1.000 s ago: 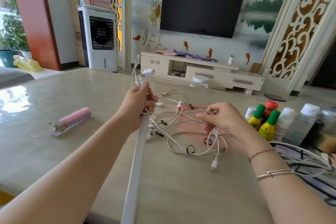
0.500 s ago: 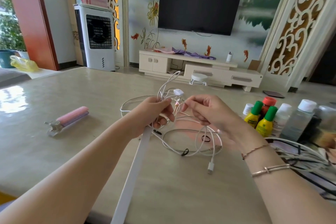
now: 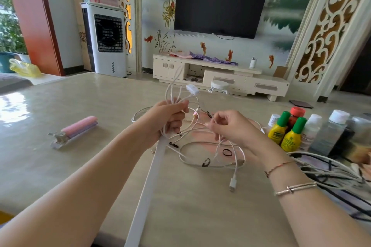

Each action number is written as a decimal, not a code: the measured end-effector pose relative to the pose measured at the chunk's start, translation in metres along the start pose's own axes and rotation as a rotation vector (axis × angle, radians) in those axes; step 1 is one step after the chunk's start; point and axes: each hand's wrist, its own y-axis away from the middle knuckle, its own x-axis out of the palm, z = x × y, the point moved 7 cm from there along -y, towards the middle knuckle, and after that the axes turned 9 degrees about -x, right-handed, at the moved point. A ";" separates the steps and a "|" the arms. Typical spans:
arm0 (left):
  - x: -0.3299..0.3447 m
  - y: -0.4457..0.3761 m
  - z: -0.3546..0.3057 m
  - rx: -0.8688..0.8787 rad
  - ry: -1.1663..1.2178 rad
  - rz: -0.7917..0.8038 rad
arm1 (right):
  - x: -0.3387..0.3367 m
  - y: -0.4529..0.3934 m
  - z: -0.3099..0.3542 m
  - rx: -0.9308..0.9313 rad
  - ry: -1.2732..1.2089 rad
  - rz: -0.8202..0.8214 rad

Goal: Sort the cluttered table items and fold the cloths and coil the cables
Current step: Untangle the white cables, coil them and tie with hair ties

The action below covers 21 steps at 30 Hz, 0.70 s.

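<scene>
My left hand [image 3: 167, 119] grips the top of a long white light bar [image 3: 147, 192] together with loops of its white cable [image 3: 172, 88], which stand up above my fist with an inline switch [image 3: 192, 88]. My right hand [image 3: 233, 128] pinches a strand of the same white cable just right of my left hand. More white cables [image 3: 210, 154] lie tangled on the table [image 3: 80, 166] beneath both hands, with small black ties on them and a plug end [image 3: 232, 183] toward me.
A pink and purple clip tool [image 3: 74, 131] lies at the left. Several bottles [image 3: 291, 132] stand at the right. A heap of black and white cables [image 3: 329, 172] lies on a cloth at the right edge. A white stool [image 3: 219, 86] stands beyond the table.
My left hand rose slightly with the cable loops, which now stand higher above my fist. My right hand drew back to the right and pinches a strand lower down.
</scene>
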 end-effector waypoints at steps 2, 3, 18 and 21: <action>-0.012 0.001 -0.007 0.056 0.064 -0.097 | -0.002 0.005 -0.014 0.106 0.075 0.094; -0.019 0.001 -0.008 0.070 0.109 -0.153 | -0.002 0.008 -0.017 0.141 0.095 0.133; -0.043 0.001 -0.003 0.117 0.361 -0.407 | 0.003 0.022 0.013 0.112 -0.295 0.402; -0.036 0.000 0.001 0.070 0.308 -0.354 | 0.004 0.023 0.012 0.121 -0.262 0.404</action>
